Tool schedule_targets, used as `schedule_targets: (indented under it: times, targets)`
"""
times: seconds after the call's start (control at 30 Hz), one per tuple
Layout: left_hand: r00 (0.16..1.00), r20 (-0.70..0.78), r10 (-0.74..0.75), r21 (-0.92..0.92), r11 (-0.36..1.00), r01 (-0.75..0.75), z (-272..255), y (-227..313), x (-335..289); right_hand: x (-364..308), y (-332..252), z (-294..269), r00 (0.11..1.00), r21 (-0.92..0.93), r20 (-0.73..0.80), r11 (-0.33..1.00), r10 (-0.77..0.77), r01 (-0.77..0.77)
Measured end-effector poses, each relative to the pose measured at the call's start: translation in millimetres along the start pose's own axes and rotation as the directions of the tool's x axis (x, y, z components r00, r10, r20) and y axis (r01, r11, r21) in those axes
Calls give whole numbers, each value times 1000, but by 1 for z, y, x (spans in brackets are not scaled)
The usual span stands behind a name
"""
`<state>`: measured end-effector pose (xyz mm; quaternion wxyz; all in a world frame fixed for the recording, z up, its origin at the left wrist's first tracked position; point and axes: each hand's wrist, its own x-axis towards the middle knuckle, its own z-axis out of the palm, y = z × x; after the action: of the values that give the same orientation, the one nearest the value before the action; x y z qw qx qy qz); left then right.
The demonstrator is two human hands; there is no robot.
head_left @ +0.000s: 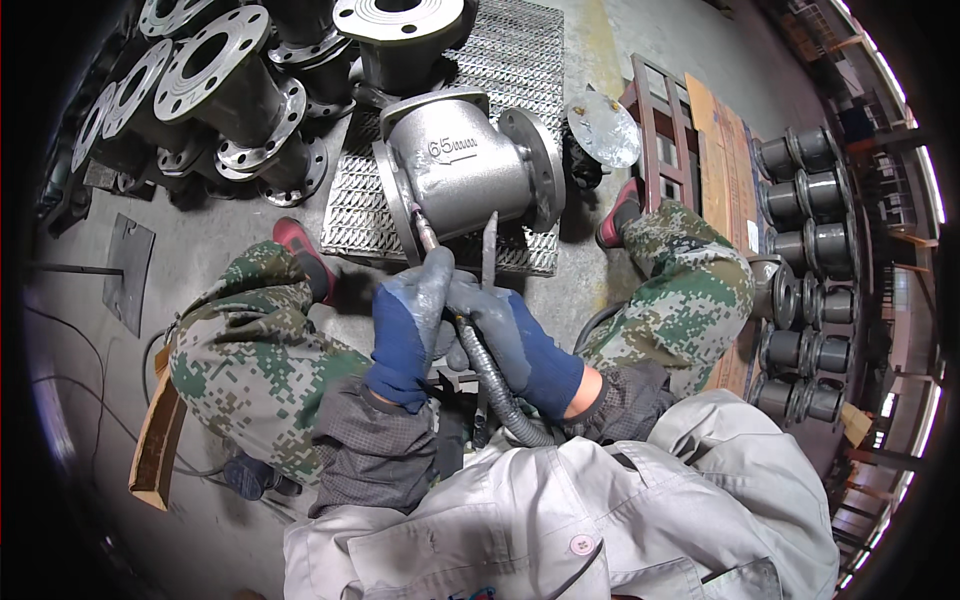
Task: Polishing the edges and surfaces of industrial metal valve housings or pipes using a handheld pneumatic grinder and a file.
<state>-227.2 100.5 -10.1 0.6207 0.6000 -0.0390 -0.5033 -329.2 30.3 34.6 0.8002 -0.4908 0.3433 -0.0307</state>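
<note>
- Two gloved hands share one pencil-shaped grinding tool (432,245): my left hand (412,322) is wrapped around its body, my right hand (508,335) closed on its ribbed hose (495,385).
- I judge the tip could skid off the curved casting if my grip loosens, gouging the flange.
- Just beyond my hands, the grey flanged valve body (465,170) sits on a metal grating (520,60), rough-cast and matte.
</note>
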Motion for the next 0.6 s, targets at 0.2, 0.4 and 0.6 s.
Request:
schedule_targets:
  times: [0.2, 0.4, 0.6]
  targets:
    - [993, 44, 109, -6, 994, -109, -8, 18, 10, 21, 4, 8, 992, 13, -29, 992, -122, 122]
    - [997, -7, 82, 12, 997, -82, 0, 9, 1, 4, -7, 8, 995, 150, -48, 986, 85, -77]
    - [975, 47, 217, 50, 974, -219, -4, 14, 5, 7, -14, 4, 995, -83, 3, 992, 96, -95]
